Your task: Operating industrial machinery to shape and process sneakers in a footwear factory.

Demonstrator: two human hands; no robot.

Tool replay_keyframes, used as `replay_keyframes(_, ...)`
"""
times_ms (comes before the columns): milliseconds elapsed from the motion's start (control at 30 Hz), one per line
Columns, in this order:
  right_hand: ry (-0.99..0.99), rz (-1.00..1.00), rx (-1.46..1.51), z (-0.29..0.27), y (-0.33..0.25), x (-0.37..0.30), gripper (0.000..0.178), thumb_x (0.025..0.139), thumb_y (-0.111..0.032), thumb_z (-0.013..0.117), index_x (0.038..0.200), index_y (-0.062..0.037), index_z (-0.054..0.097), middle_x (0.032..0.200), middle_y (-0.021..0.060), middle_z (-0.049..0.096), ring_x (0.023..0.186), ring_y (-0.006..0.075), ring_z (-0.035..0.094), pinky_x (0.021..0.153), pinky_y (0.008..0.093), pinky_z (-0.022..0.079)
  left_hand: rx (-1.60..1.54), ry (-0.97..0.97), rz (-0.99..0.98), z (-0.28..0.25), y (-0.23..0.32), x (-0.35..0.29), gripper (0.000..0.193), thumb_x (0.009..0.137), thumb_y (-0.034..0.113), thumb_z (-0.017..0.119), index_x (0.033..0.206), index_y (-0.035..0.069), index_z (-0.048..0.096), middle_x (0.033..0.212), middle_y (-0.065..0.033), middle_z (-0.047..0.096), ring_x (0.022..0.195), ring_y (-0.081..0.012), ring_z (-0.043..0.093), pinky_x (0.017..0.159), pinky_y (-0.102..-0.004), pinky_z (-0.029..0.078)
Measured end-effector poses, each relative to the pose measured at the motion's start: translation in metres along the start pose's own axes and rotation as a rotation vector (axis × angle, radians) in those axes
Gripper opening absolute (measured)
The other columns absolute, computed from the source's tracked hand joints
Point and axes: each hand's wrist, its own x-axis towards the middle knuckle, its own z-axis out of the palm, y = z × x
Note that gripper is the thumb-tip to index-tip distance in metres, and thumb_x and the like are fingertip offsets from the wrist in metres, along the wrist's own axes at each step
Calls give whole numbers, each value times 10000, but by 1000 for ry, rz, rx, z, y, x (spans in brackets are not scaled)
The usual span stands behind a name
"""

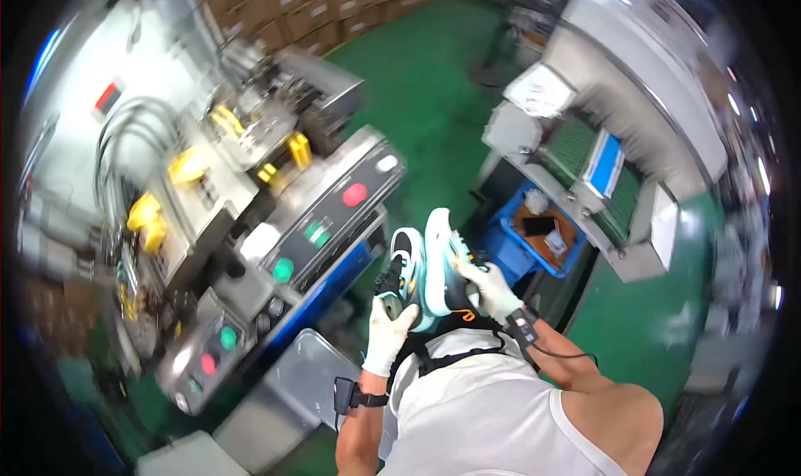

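Note:
A pair of black and white sneakers with pale turquoise soles is held in front of my body, one in each gloved hand. My left hand (390,330) grips the left sneaker (406,263) near its heel end, thumb across it. My right hand (491,290) is closed round the right sneaker (437,259) at its collar side. The two shoes are side by side, toes pointing away from me, soles close together or touching. An orange loop (465,315) shows at the heel of the right sneaker. Both hands wear white gloves.
On the left stands a machine with a button panel (321,217) and yellow parts (188,167). To the right, a conveyor (576,155) leads into a pale housing; a blue bin (509,255) holding a dark phone-like object sits beside it. A grey stool (309,376) stands lower left; cardboard boxes (309,13) are stacked beyond.

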Motion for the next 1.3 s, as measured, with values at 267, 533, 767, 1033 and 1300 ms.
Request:
replay_keyframes(267,690,-666,-54,-143,-182,-72,341,856,-188,704,1127,5,632,982,43,668,845,112,632,760,272,509,162,-551,416,190,124,115,580,763,173,753,1239,-48,507,1129,-172,613,1037,-263,592,955,-356,447)
replay_keyframes(533,1381,-261,-889,-312,-305,14,587,756,-290,721,1208,21,512,1106,272,628,1022,427,623,922,455,497,398,-504,809,443,130,257,643,880,199,637,1390,-83,365,1344,-311,478,1251,-407,484,1063,-408,381)
replay_keyframes(767,1366,-328,-889,-394,-362,59,644,775,-380,706,1172,74,481,1158,306,585,1096,455,569,945,474,468,442,-629,692,509,170,289,665,921,229,590,1413,-114,304,1409,-335,394,1330,-430,388,1120,-393,317)
replay_keyframes(1033,824,-1026,-379,-145,-240,68,515,914,-90,607,1376,47,424,1427,175,446,1305,261,448,1102,365,336,392,-580,313,212,32,183,452,931,189,606,1317,-21,502,1186,-208,643,1124,-275,627,947,-355,491)
replay_keyframes(1300,-485,606,211,13,29,125,476,971,-322,544,1303,14,487,1404,227,472,1298,367,455,1089,479,378,569,703,-382,-116,-197,-51,458,905,332,545,1174,-35,592,1137,-263,632,1099,-408,585,988,-429,448)
